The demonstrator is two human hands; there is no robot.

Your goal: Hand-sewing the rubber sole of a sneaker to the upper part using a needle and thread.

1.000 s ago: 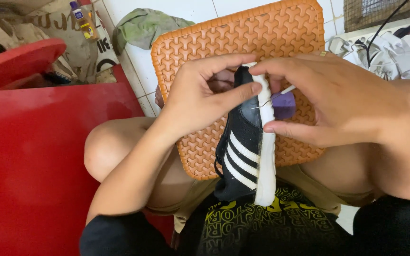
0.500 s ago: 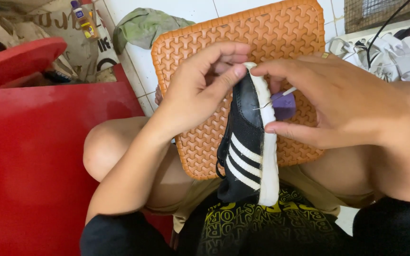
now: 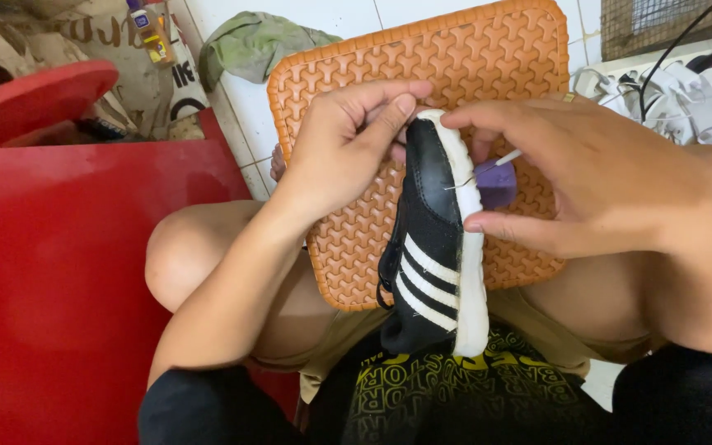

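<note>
Gripping black shoe [image 3: 430, 247], purple handle [image 3: 498, 185] half-hidden

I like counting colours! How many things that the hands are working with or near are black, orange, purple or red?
Black: 1, the shoe with white stripes
Orange: 1, the rubber mat
Purple: 1, the small block
Red: 2, the stool seat and the red surface
Total: 5

Right hand [image 3: 620, 194] hides most of a purple object [image 3: 498, 185] | shoe [image 3: 434, 247] heel lost in lap | needle [image 3: 500, 158], possibly threaded, too thin to tell | orange mat [image 3: 455, 74] clipped at top edge | right forearm cut off
</note>
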